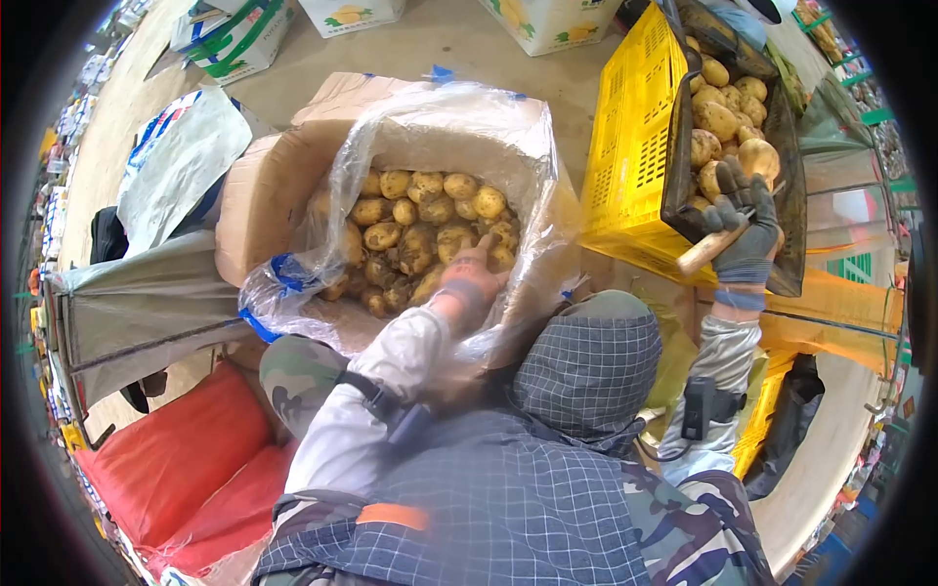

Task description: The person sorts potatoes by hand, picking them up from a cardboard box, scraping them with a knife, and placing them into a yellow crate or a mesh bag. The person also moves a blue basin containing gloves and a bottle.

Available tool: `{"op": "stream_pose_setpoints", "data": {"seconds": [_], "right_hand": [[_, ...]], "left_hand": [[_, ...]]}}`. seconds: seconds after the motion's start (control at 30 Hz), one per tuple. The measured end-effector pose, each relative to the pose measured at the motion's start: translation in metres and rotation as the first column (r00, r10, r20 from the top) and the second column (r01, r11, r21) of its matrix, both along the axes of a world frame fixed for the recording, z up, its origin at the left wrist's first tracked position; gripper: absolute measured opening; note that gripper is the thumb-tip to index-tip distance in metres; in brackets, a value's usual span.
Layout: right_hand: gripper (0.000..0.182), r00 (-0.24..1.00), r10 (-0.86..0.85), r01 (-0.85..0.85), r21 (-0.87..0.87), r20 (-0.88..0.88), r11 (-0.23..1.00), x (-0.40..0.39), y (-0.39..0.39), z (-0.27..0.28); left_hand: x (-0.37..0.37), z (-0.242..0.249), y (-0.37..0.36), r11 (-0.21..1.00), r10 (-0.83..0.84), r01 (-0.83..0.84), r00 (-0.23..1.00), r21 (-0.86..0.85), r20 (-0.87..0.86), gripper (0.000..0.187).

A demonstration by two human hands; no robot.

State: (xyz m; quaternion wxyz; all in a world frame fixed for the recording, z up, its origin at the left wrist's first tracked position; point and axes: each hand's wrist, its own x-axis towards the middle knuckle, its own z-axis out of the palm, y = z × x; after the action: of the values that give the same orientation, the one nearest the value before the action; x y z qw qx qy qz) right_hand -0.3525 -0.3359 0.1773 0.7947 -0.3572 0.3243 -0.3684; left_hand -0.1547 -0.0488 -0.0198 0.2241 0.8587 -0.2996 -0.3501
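An open cardboard box (269, 210) lined with clear plastic holds many potatoes (415, 249), some dirt-stained. My left hand (474, 278) reaches into its right side, fingers stretched out over the potatoes and touching them; the fingertips are partly blurred. At the right, my right hand (747, 239) wears a grey glove and holds a wooden-handled tool (705, 254) across the palm; its working end is hidden. The gloved fingertips lie against a large pale potato (759, 161) in the dark-lined yellow crate (625, 137), which holds several other potatoes (716, 119).
White printed cartons (352, 15) stand along the back. A white-and-blue sack (186, 166) lies left of the box, and red sacks (186, 459) lie at lower left. A checked hood (591, 366) and shoulders fill the lower middle. A second yellow crate (767, 410) stands at lower right.
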Motion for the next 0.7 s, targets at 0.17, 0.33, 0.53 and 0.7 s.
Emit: {"op": "stream_pose_setpoints", "data": {"seconds": [0.17,0.33,0.53,0.7], "right_hand": [[0.048,0.948,0.105,-0.281,-0.641,-0.300,0.714,0.044,0.065,-0.001],[0.052,0.756,0.408,-0.613,-0.337,-0.511,0.714,0.092,0.130,-0.007],[0.074,0.562,0.339,-0.799,-0.389,-0.754,0.459,0.123,0.196,-0.019],[0.066,0.651,0.288,-0.737,-0.496,-0.702,0.458,0.128,0.219,-0.033]], "left_hand": [[0.031,0.040,-0.008,0.988,0.097,-0.141,0.890,-0.067,-0.446,0.074],[0.079,0.070,0.057,0.764,-0.210,-0.637,-0.093,-0.104,-0.973,0.054],[0.084,0.138,0.101,0.648,-0.270,-0.736,0.020,-0.197,-0.963,0.063],[0.066,0.136,0.112,0.558,-0.191,-0.775,0.230,-0.298,-0.954,0.063]]}}
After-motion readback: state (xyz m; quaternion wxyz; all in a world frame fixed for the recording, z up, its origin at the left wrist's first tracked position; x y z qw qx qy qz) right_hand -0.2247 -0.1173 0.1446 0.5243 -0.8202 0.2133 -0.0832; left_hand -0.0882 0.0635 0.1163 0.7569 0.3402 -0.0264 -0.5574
